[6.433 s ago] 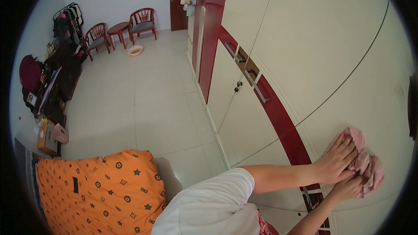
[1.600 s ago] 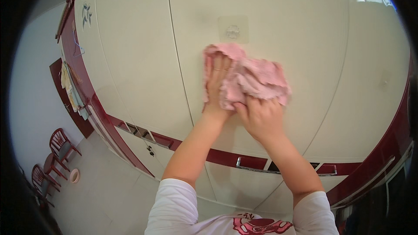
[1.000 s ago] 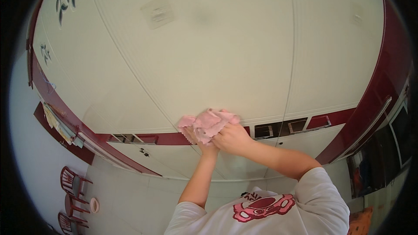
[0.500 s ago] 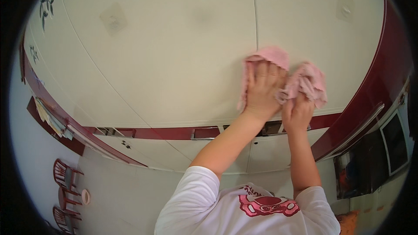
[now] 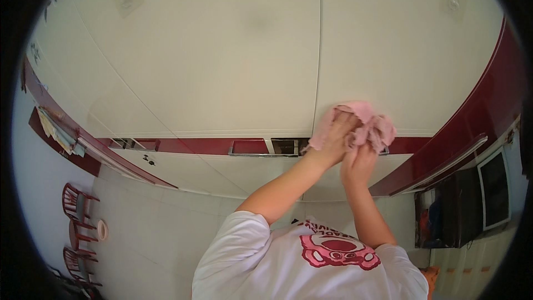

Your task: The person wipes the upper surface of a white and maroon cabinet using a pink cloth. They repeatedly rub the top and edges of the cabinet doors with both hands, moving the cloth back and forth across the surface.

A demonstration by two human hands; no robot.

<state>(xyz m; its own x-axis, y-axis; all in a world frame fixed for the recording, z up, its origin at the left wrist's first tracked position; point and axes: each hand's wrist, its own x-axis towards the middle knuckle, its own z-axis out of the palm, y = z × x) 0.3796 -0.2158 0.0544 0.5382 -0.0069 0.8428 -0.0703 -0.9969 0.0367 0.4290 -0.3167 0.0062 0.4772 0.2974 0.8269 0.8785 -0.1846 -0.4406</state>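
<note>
A pink cloth (image 5: 355,110) lies against the lower part of a cream cabinet door (image 5: 383,72), just right of the seam between two doors. My left hand (image 5: 335,138) presses it to the door with the fingers laid over it, their tips partly hidden. Close beside it, my right hand (image 5: 358,165) holds a bunched pink part (image 5: 379,131), and its fingers are mostly covered. Whether this is one cloth or two I cannot tell. The hands nearly touch.
Below the doors runs a dark red strip with metal-edged handles (image 5: 248,148). Dark red panels (image 5: 472,116) frame the right side. A screen (image 5: 494,189) stands at far right, wooden chairs (image 5: 78,203) and a pale round basin (image 5: 102,230) at lower left.
Both hands and the pink cloth have moved down the door toward the red strip. The hands have come closer together, and the view has shifted slightly.
</note>
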